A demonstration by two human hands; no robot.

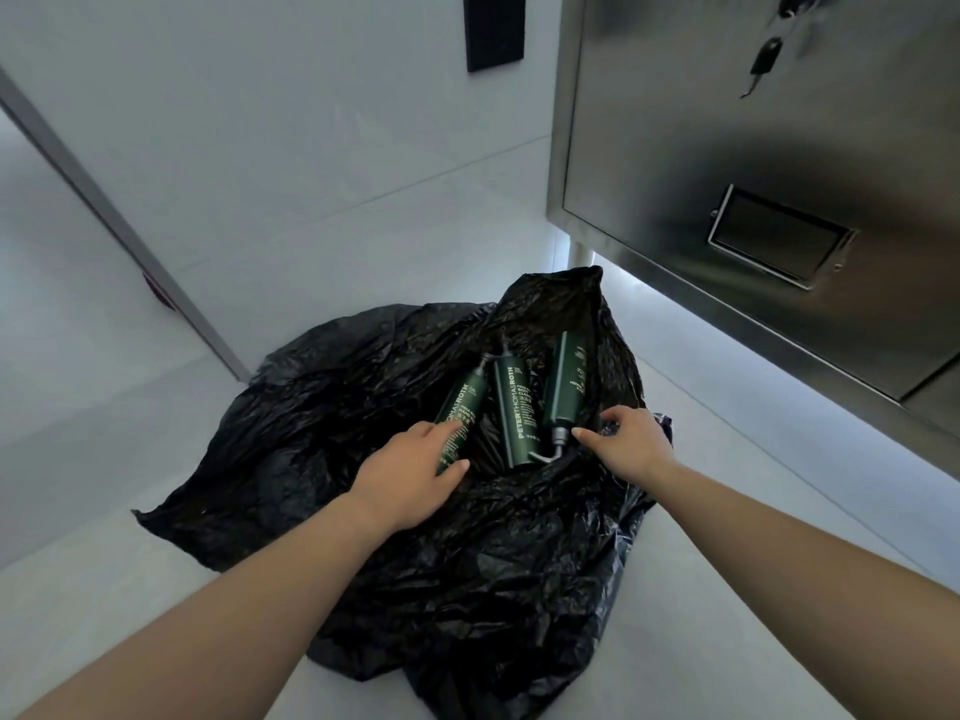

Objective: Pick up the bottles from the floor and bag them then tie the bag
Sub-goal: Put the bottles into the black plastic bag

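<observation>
Both hands reach down into a big crinkly black plastic bag (395, 563) that lies spread out on the pale grey floor (753, 485). The two hands are apart, one on each side of the bag's open mouth.

The left hand (410, 475) rests on the left dark green bottle (464, 407). Its fingers are on the lower part of that bottle and its thumb lies beside it, but I cannot tell if it is really holding on tight. The right hand (631, 441) has its fingers curled onto the bag's edge on the right side, and it seems to pinch the plastic there. Its thumb points at the grey pump top of the right dark green bottle (566, 381), very close to it.

Three bottles lie inside the bag, side by side. The middle dark green bottle (514, 407) has white letters down its side. The left and middle bottles have their tops pointing away, and the right one has its pump pointing at the person.

A shiny metal cabinet (753, 148) stands up on the right, with a dark key (763, 65) hanging near its top. A white wall (285, 148) is behind the bag
</observation>
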